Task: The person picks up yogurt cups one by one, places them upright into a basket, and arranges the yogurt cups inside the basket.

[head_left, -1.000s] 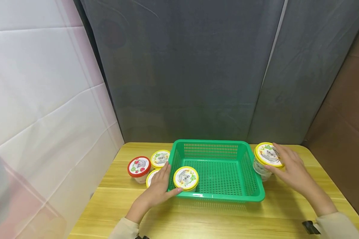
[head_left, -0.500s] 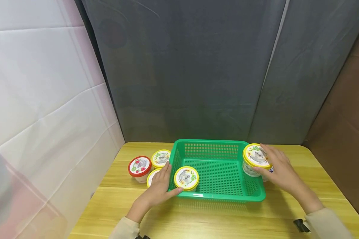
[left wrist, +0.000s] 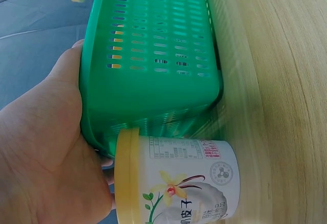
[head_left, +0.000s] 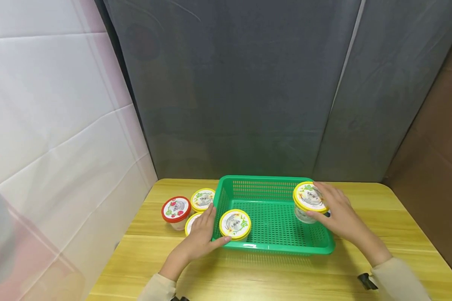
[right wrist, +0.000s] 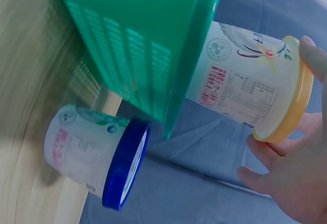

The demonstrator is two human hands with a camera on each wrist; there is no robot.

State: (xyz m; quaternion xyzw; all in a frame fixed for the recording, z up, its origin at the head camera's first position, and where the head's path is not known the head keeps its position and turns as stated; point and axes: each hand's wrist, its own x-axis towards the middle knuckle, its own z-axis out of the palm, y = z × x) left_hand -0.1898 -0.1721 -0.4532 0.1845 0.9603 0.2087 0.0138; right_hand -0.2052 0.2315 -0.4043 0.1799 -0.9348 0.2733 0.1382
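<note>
In the head view, my right hand [head_left: 335, 209] holds a yellow-lidded tub [head_left: 309, 197] by its lid, over the right part of a green plastic basket [head_left: 267, 247]. The right wrist view shows this tub [right wrist: 240, 75] raised beyond the basket rim, pinched between thumb and fingers. My left hand [head_left: 199, 237] rests on the basket's front left corner, fingers straight along the side and thumb at the front rim. Inside that corner stands another yellow-lidded tub [head_left: 234, 225]. A further yellow-lidded tub [left wrist: 179, 178] stands outside the basket, next to my left hand.
Left of the basket, a red-lidded tub [head_left: 175, 210] and a yellow-lidded tub [head_left: 202, 199] stand on the wooden table [head_left: 241, 278]. A blue-lidded tub [right wrist: 94, 152] stands right of the basket, mostly hidden by my right hand in the head view. A grey cloth [head_left: 226, 92] hangs behind.
My right hand has carried the yellow-lidded tub leftward, from beside the basket's right side to over its inside. The left hand and the basket have stayed in place.
</note>
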